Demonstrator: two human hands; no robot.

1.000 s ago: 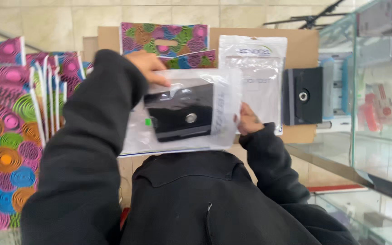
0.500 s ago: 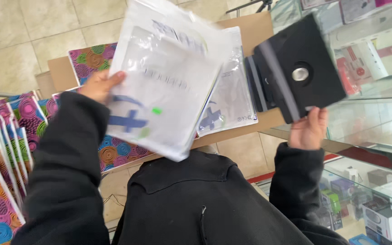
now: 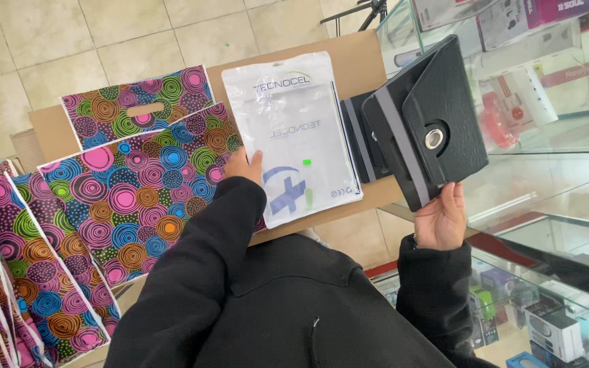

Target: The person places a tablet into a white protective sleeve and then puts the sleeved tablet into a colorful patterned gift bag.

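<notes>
My left hand (image 3: 242, 167) grips the left edge of a clear plastic sleeve with a white top and blue marking (image 3: 293, 136), laid flat over a brown cardboard surface (image 3: 356, 65). My right hand (image 3: 441, 219) holds up a black tablet case with a round metal swivel (image 3: 429, 123) by its lower edge, tilted, to the right of the sleeve. A second black case (image 3: 360, 140) lies on the cardboard behind it. Both arms are in black sleeves.
Colourful swirl-patterned bags (image 3: 138, 184) lie on the cardboard at the left, and more stand in a row at the far left (image 3: 8, 272). A glass display case (image 3: 547, 170) with boxed goods stands at the right. Beige tiled floor (image 3: 69, 41) is beyond.
The black case came out of the sleeve into my right hand and moved right. My left hand lowered the emptied sleeve onto the cardboard.
</notes>
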